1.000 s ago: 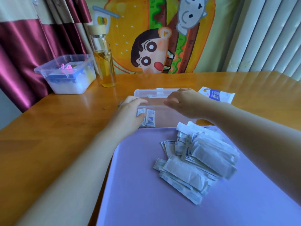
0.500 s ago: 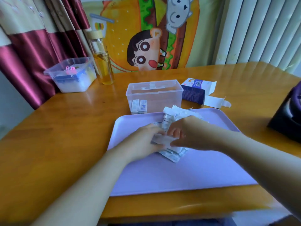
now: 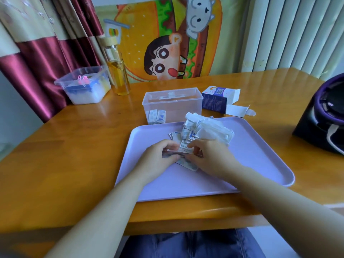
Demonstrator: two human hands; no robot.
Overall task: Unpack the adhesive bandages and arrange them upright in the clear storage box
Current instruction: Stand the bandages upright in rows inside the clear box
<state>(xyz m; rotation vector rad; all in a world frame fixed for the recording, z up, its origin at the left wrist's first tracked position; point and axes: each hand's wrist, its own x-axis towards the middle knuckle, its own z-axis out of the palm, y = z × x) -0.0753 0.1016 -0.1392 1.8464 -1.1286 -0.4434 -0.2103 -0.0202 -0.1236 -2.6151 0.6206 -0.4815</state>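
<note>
Both hands work one pile: my left hand (image 3: 158, 157) and right hand (image 3: 210, 157) each pinch bandages (image 3: 210, 131) on the purple tray (image 3: 260, 164). Beyond my hands, the clear storage box (image 3: 173, 99) holds several upright strips (image 3: 157, 117).

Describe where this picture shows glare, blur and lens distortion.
Head view: daylight glares in pale streaks on the table near the bottle; head view: the wide lens bows the table's edges and stretches both forearms; head view: the left hand and right hand gripping bandages look soft and slightly blurred.
</note>
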